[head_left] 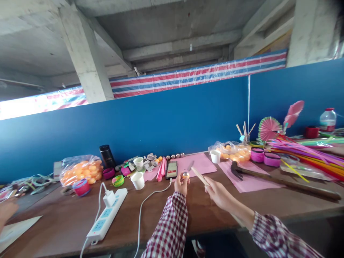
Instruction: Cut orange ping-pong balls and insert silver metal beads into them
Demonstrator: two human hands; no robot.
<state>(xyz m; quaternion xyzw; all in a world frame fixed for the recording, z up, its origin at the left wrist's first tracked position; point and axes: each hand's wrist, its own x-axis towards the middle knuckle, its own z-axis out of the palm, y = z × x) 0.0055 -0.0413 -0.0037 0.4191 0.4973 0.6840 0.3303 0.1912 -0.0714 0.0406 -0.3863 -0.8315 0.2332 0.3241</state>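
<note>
My left hand (182, 185) is closed around a small ball (185, 175), shiny silver on top with some orange below. My right hand (217, 193) grips a pale wooden-handled tool (200, 176). Its narrow grey, blade-like tip (190, 165) points up and away, just beyond the ball; the tip and the ball look apart. Behind my hands lies a sheet of pink paper (200, 163). Just left of it, a phone-like device (171, 170) is joined to a white cable. Several silver balls (177, 156) stand in a row at the paper's back edge.
A power strip (109, 215) and paper cups (138, 181) stand to the left, near a bag of orange balls (83, 170). A hammer (285, 181) lies across pink paper on the right. Another person's hand (8, 211) shows at far left. A blue partition (161, 122) borders the back.
</note>
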